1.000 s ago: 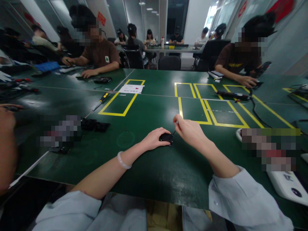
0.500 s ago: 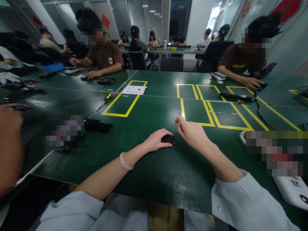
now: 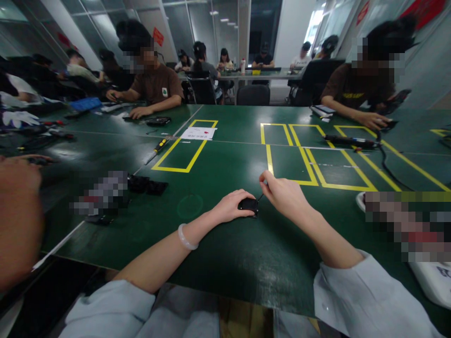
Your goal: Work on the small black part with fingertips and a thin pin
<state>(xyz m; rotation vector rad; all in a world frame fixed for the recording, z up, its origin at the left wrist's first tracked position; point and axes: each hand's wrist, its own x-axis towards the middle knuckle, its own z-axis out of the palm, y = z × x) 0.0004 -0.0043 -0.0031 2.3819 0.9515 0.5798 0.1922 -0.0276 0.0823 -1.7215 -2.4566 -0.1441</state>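
My left hand (image 3: 229, 206) grips a small black rectangular device (image 3: 248, 205) low over the green table, thumb along its near side and fingers on its far side. My right hand (image 3: 284, 193) is closed in a pinch on a thin dark rod-like tool (image 3: 260, 197). The rod slants down to the right edge of the device. Its upper end is hidden by my fingers, and its tip is too small to make out.
On the green table (image 3: 225, 253) lie a yellow-black screwdriver (image 3: 160, 148), a paper label (image 3: 199, 133), black parts (image 3: 147, 185) to the left and a black cabled tool (image 3: 348, 142). A white object (image 3: 431, 281) is at right. A co-worker's hand (image 3: 21, 188) is at far left.
The whole view has shifted slightly, with everything a little further right in the picture. Both hands keep their grip on the device and the rod-like tool.
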